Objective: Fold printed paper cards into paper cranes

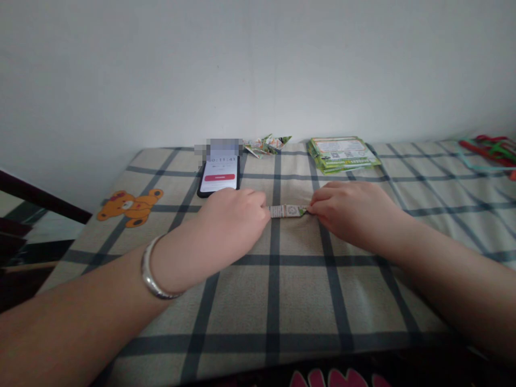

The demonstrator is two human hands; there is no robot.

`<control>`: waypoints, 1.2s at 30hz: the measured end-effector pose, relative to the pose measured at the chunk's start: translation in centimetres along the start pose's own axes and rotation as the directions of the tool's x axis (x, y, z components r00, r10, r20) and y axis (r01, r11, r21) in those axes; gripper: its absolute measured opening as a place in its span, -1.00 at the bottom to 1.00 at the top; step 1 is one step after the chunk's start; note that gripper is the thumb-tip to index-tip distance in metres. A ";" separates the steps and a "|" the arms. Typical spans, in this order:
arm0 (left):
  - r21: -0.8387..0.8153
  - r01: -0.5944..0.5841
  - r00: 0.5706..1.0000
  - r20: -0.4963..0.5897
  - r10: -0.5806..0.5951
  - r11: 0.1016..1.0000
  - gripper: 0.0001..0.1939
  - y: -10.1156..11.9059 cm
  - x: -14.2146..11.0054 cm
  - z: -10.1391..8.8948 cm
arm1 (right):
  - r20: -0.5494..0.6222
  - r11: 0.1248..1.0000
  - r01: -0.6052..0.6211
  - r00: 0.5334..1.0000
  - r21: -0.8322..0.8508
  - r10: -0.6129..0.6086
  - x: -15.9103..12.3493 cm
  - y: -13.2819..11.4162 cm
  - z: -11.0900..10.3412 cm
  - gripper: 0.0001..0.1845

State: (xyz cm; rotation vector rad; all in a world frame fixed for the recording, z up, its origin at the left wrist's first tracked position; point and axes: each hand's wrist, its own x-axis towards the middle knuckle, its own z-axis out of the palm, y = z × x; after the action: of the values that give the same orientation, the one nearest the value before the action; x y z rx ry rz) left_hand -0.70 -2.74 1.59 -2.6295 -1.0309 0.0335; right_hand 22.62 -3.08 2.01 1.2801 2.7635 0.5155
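Between my hands a narrow folded strip of printed paper [288,211] lies just over the checked tablecloth, white with print and a green tip at its right end. My left hand [237,215], with a silver bangle [150,274] on its wrist, is closed on the strip's left end. At the green right end, the fingertips of my right hand [350,209] pinch the paper. My fingers cover both ends of the strip.
A phone [219,174] showing a timer lies behind my left hand. Beside it are folded paper pieces [266,144]. A stack of green printed sheets [344,153] lies near the wall, with colourful items [489,153] at far right. A bear picture [131,207] is on the cloth [298,290].
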 end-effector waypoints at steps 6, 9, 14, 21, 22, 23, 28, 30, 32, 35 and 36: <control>-0.006 0.031 0.999 -0.029 -0.031 1.000 -0.81 0.0 -0.3 0.1 | -0.021 1.000 0.022 1.000 -0.017 -0.022 0.2 -0.2 0.0 -0.77; -0.011 0.033 0.999 -0.001 -0.033 0.999 -0.80 0.0 -0.2 0.0 | -0.021 1.000 -0.002 1.000 0.015 0.002 0.3 -0.2 0.0 -0.80; -0.035 0.053 0.997 0.051 -0.051 0.998 -0.78 0.2 0.2 -0.1 | -0.010 0.994 -0.048 0.999 0.099 0.049 0.5 0.1 0.4 -0.80; -0.007 0.126 0.984 -0.126 -0.126 0.992 -0.82 1.0 0.6 0.4 | -0.081 0.982 -0.125 0.987 0.144 0.138 0.9 -0.2 1.3 -0.70; -0.021 0.125 0.983 -0.131 -0.127 0.992 -0.81 1.1 0.7 0.6 | -0.091 0.982 -0.119 0.987 0.146 0.133 0.9 -0.3 1.4 -0.67; -0.036 0.126 0.982 -0.136 -0.129 0.991 -0.83 1.1 0.7 0.8 | -0.101 0.982 -0.113 0.986 0.152 0.129 0.9 -0.3 1.4 -0.65; -0.087 0.130 0.980 -0.138 -0.142 0.988 -0.84 0.8 0.8 1.4 | -0.159 0.968 -0.092 0.979 0.232 0.131 1.0 -0.1 1.9 -0.66; -0.103 0.136 0.978 -0.147 -0.150 0.985 -0.84 0.7 0.8 1.4 | -0.174 0.963 -0.052 0.980 0.263 0.101 1.1 0.0 2.1 -0.70; -0.120 0.129 0.977 -0.152 -0.147 0.984 -0.84 0.6 0.7 1.5 | -0.192 0.957 -0.026 0.978 0.288 0.084 1.2 0.1 2.3 -0.73; -0.152 0.110 0.976 -0.169 -0.135 0.982 -0.84 0.4 0.8 1.6 | -0.240 0.949 -0.011 0.967 0.314 0.090 1.3 0.0 2.4 -0.75; -0.165 0.102 0.976 -0.176 -0.131 0.981 -0.83 0.3 0.8 1.7 | -0.255 0.947 -0.004 0.963 0.321 0.090 1.3 0.0 2.4 -0.76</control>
State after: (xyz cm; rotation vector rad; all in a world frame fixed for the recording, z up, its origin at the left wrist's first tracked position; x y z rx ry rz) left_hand -0.12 -1.95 -0.02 -2.6399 -1.1614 -0.3259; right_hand 22.23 -1.48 -0.14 1.4381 3.1503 0.2661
